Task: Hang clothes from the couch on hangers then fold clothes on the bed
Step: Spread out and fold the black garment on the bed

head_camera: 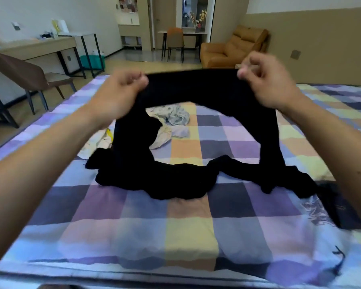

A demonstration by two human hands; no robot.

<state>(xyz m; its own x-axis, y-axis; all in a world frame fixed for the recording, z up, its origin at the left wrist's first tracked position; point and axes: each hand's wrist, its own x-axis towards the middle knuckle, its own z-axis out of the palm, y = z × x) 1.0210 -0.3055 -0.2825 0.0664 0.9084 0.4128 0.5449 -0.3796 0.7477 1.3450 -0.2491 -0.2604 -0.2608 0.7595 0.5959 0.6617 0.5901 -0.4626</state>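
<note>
Midway through the folding step, the left hand (pixel 121 90) and right hand (pixel 265 80) each pinch a top corner of a black fabric garment (pixel 196 88) above the checked pastel bedspread (pixel 188 226), apparently needing to be laid flat next.

The black garment (pixel 196 86) is lifted by its top edge, pulled taut and level between the left hand (pixel 121 90) and right hand (pixel 265 84) — both sides drop to a crumpled heap on the checked bed (pixel 188 236). Behind it lies a rumpled pile of pale clothes (pixel 175 119) — unfolded.
</note>
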